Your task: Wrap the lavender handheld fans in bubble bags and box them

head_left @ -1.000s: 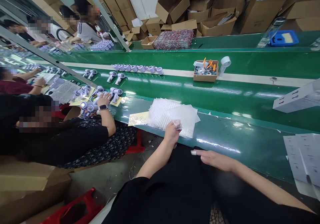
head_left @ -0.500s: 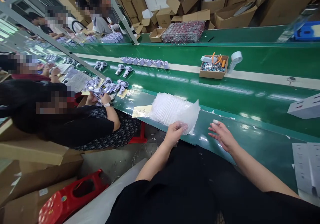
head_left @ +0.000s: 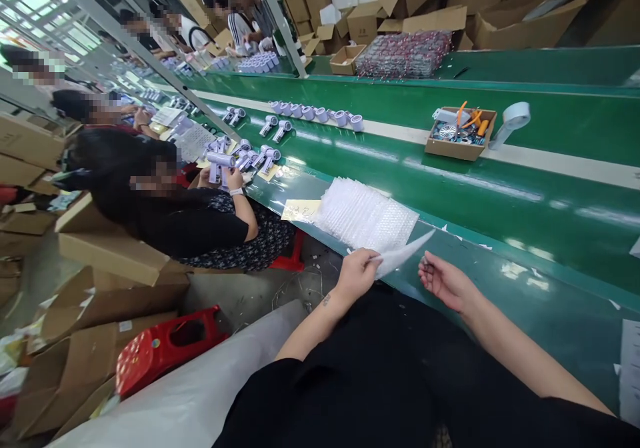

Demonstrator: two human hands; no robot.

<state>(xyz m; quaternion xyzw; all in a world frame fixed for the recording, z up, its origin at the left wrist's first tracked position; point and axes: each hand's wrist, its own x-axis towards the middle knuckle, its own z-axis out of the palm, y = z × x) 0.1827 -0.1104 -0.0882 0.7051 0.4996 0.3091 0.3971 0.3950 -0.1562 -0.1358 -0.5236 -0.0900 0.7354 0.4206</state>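
My left hand (head_left: 359, 275) is closed on the near end of a white bubble wrap sheet (head_left: 406, 253), which is raised and tilted toward the right. Behind it, a fanned stack of bubble wrap (head_left: 364, 213) lies on the green bench (head_left: 480, 268), with a yellow paper slip (head_left: 300, 211) at its left end. Over the bench, to the right of the sheet and apart from it, is my right hand (head_left: 444, 280). Its fingers are curled together; anything between the fingertips is too small to make out.
A seated person (head_left: 165, 215) handles a purple-white device at left. Beyond the bench stand an open parts box (head_left: 455, 149), a tape roll (head_left: 511, 123) and a row of round parts (head_left: 320, 113). A red stool (head_left: 165, 345) stands lower left.
My left hand now grips a single sheet lifted off the stack. My right hand's fingers have gone from spread to curled. The view has shifted left.
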